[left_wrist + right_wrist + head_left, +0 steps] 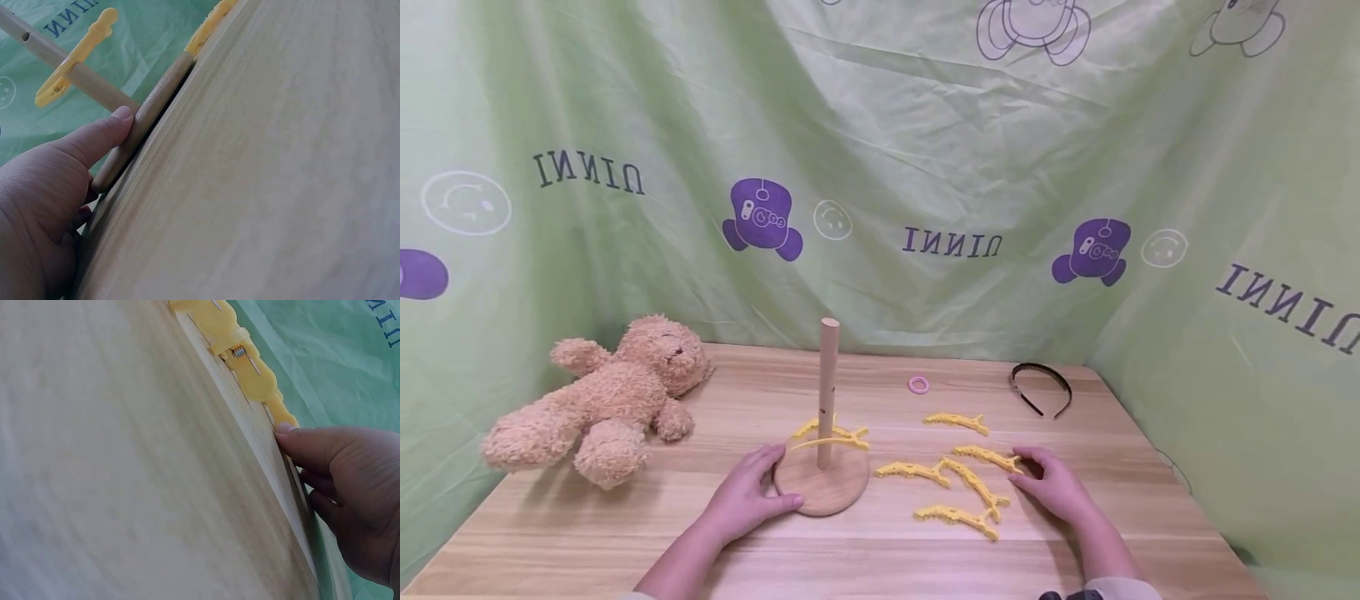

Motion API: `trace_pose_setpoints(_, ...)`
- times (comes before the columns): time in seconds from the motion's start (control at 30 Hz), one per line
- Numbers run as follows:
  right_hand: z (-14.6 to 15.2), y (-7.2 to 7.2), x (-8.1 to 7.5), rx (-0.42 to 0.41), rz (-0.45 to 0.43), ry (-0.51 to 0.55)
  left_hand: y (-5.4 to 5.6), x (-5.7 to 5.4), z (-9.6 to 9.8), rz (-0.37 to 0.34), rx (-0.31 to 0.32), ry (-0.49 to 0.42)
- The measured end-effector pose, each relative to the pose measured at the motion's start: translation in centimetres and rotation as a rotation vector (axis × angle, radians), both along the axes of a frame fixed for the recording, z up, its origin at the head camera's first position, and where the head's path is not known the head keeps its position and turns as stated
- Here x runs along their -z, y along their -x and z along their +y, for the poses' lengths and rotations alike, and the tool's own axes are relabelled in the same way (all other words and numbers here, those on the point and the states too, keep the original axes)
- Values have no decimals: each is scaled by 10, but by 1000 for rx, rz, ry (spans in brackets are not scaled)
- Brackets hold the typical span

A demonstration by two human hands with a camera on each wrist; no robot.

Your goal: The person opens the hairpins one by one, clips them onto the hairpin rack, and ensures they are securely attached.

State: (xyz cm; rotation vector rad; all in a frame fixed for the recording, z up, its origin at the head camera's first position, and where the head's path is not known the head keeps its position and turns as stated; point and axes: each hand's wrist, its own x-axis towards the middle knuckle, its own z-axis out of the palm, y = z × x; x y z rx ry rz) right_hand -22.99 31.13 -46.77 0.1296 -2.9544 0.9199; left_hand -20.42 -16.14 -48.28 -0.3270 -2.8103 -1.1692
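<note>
My left hand (747,492) grips the left edge of a wooden stand's round base (835,492), thumb in front and fingers behind. An upright wooden post (827,375) rises from that base. Part way up the post sits a yellow alligator hair clip (75,59), spanning it crosswise. To the right, my right hand (1054,487) pinches the tail end of another yellow hair clip (981,455), which lies on the table. The thumb (300,442) is at its end in the right wrist view; the other fingers' contact is partly hidden. Several more yellow clips (955,515) lie between the hands.
A brown teddy bear (617,396) lies at the left of the wooden table (820,558). Farther back are a small pink ring (918,385) and a black headband (1043,367). Green printed cloth (880,167) hangs behind and on both sides.
</note>
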Motion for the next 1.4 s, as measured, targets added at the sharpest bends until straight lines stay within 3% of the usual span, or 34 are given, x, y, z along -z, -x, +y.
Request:
trace_pose_setpoints(0.23, 0, 0, -2, 21, -30, 34, 1, 0, 0, -7, 4, 0)
trace_pose_setpoints(0.47, -12, 1, -18, 24, -49, 150, 1, -3, 0, -18, 6, 0)
trace_pose_setpoints(1.07, -83, 13, -62, -64, 151, 157, 3, 1, 0, -27, 3, -3)
trace_pose_setpoints(1.4, -144, 13, -80, -199, 219, 146, 2, 2, -1, -21, 6, 4)
